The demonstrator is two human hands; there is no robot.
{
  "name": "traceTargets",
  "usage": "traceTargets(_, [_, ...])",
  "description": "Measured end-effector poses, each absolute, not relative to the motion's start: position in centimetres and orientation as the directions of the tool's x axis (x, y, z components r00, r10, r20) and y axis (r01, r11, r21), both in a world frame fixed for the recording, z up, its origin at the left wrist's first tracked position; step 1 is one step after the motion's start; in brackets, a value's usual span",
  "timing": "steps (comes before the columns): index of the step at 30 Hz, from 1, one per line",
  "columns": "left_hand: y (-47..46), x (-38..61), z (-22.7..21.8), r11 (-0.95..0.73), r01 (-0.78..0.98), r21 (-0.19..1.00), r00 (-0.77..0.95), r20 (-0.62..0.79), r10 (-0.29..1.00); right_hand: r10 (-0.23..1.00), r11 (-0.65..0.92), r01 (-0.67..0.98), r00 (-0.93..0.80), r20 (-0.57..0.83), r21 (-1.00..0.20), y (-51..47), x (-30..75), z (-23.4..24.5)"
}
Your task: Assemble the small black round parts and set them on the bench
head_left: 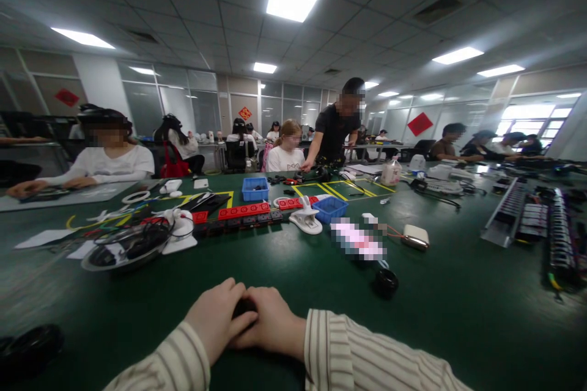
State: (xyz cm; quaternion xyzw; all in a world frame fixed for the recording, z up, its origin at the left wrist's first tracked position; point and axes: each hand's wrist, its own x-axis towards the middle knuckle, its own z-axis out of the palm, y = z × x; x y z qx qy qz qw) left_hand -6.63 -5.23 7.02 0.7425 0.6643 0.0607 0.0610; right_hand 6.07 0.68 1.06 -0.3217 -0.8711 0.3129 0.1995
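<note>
Condition: idle position. The left hand (214,316) and right hand (271,319) are brought together at the near side of the table (458,305), wrists apart. Grip: fingers curled, not spread, the two hands pressed against each other. No object shows between them; whether the palms enclose something small cannot be told, because the fingers cover the gap.

Location of items: the roll (386,281) lies beyond and to the right of the right hand, well apart from it, just beside the blurred pink item (358,239). The bowl (105,266), loaded with dark cables, stands beyond and to the left of the left hand. The red strip (244,211) and the white clip (307,224) lie farther ahead.

Step in hand: judged to be a pause, with no handling under way. Next move: any pick-up calls for parting the hands, then opening the fingers; for the roll, the right hand is nearer
</note>
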Motion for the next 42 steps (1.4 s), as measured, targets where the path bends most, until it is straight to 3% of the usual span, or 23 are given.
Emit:
traceTargets(2, [-5.6,-5.8,6.7,-0.076,0.995,0.063,0.071,0.08,0.994,0.716,0.645,0.526,-0.67,0.196,-0.555,0.5,5.9,1.0])
traceTargets(4, [-5.7,-5.8,6.5,-0.13,0.99,0.052,0.122,0.127,0.984,0.691,0.69,0.535,-0.688,0.222,-0.487,0.6,5.9,1.0])
traceTargets(11, [-5.3,-8.6,7.3,-0.465,0.795,0.39,0.431,0.177,0.885,0.476,0.765,0.277,-0.851,0.222,-0.582,1.9,6.8,1.7])
traceTargets(14, [-5.1,-9.5,7.5,-0.512,0.693,0.507,0.535,0.114,0.837,0.425,0.724,0.247,-0.895,0.135,-0.644,2.7,7.1,1.6])
traceTargets(16, [-5.0,-9.8,7.4,-0.507,0.685,0.523,0.555,0.075,0.828,0.388,0.687,0.206,-0.915,0.112,-0.697,3.1,7.2,1.4])
traceTargets(19, [-4.8,-9.8,7.3,-0.48,0.731,0.485,0.534,0.031,0.845,0.368,0.663,0.16,-0.92,0.132,-0.731,3.1,7.3,1.3])
traceTargets(21, [-4.8,-9.4,7.3,-0.445,0.778,0.444,0.494,0.007,0.87,0.418,0.664,0.215,-0.901,0.117,-0.716,2.8,7.2,1.3])
traceTargets(26, [-5.2,-7.3,7.1,-0.218,0.95,0.223,0.223,0.003,0.975,0.652,0.709,0.507,-0.736,0.182,-0.491,0.8,6.3,1.3])
traceTargets(29, [-5.6,-6.1,6.9,-0.102,0.993,0.057,0.099,0.065,0.993,0.704,0.697,0.59,-0.67,0.234,-0.408,0.0,5.8,1.1])
traceTargets(31, [-5.8,-6.0,6.9,-0.096,0.995,0.024,0.094,0.089,0.992,0.706,0.695,0.595,-0.671,0.227,-0.403,0.0,5.8,1.0])
traceTargets(36, [-6.0,-7.8,7.5,-0.306,0.921,0.243,0.277,0.144,0.95,0.572,0.775,0.437,-0.792,0.213,-0.456,1.4,6.7,1.6])
traceTargets(39, [-5.9,-9.2,8.0,-0.428,0.811,0.399,0.433,0.083,0.898,0.424,0.811,0.29,-0.889,0.17,-0.508,2.3,7.2,2.2])
traceTargets(42, [-5.6,-9.9,8.1,-0.456,0.754,0.473,0.518,-0.001,0.855,0.362,0.826,0.239,-0.919,0.156,-0.511,2.9,7.4,2.2])
